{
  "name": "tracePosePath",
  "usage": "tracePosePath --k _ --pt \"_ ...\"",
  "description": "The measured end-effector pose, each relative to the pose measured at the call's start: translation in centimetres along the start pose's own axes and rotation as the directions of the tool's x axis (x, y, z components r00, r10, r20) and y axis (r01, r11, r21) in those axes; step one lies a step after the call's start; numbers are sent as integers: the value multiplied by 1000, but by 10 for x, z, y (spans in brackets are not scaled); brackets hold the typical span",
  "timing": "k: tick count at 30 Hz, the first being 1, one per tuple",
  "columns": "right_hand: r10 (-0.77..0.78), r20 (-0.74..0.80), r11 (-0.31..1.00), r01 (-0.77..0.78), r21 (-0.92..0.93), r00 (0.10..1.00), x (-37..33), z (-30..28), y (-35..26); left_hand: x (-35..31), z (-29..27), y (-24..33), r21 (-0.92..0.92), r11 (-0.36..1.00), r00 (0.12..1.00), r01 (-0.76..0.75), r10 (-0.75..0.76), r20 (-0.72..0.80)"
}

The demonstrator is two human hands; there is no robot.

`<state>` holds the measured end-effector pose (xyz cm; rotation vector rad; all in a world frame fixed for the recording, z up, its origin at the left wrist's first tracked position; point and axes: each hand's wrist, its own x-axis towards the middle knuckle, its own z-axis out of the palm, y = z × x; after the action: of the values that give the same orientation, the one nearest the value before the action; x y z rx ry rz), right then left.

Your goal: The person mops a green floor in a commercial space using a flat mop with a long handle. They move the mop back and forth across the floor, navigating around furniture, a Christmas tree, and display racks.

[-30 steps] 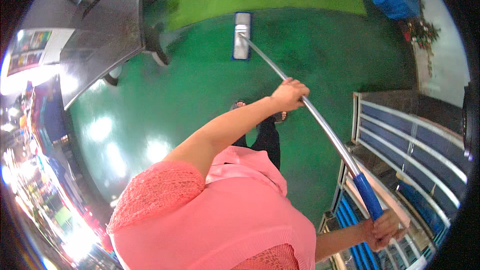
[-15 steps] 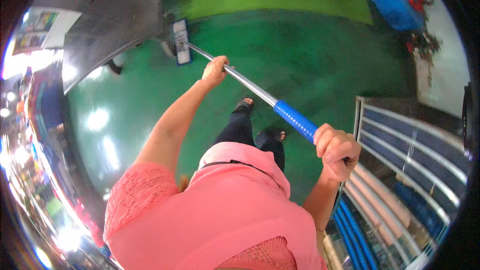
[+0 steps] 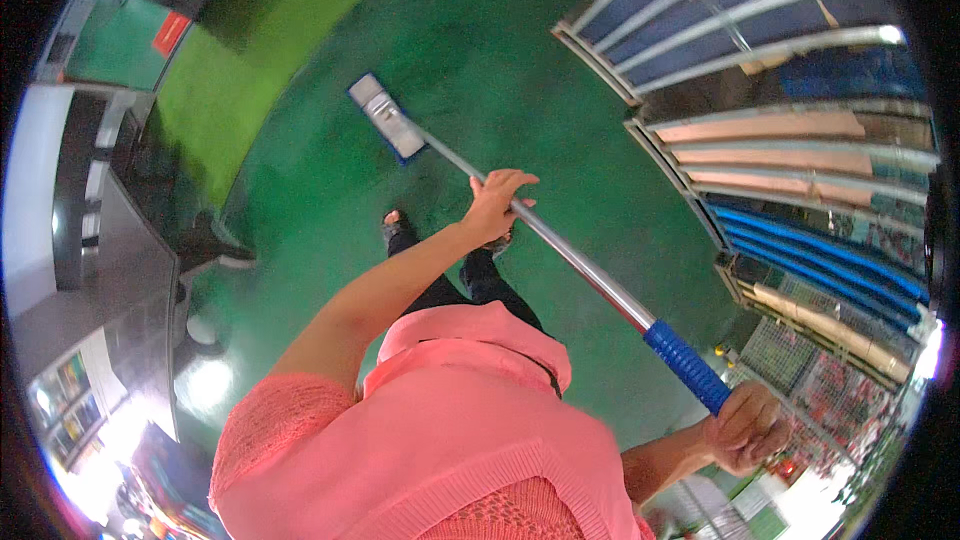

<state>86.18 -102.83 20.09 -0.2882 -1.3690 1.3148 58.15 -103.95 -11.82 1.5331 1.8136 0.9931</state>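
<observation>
A flat mop slants across the middle of the view, its metal pole running from upper left to lower right. Its pale rectangular head, edged in blue, lies on the green floor ahead of my feet. My left hand is around the lower part of the pole, with some fingers partly stretched out. At the top end, my right hand is closed on the tip of the blue ribbed grip.
Along the right stands a metal rack with slatted bars holding dark, peach and blue sheets or rolls. A grey desk is at the left, with a dark chair-like base beside it. A light green floor strip crosses the upper left.
My body and view have turned to the right, bringing the rack to the upper right. The mop head has swung along, and both hands stay on the pole. My feet have stepped.
</observation>
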Motion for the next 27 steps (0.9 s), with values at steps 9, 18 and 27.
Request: tracePosePath --k 9,18,27 --pt "-139 -371 942 8 -335 918 -44 -67 -26 123 147 62 -135 965 878 -224 260 403" --pt "-336 -495 844 23 -536 801 -67 -99 -71 132 243 130 -262 933 792 -246 349 501" --pt "-443 -419 651 -37 -758 793 -80 -83 -119 100 284 195 -343 912 700 -226 397 594"
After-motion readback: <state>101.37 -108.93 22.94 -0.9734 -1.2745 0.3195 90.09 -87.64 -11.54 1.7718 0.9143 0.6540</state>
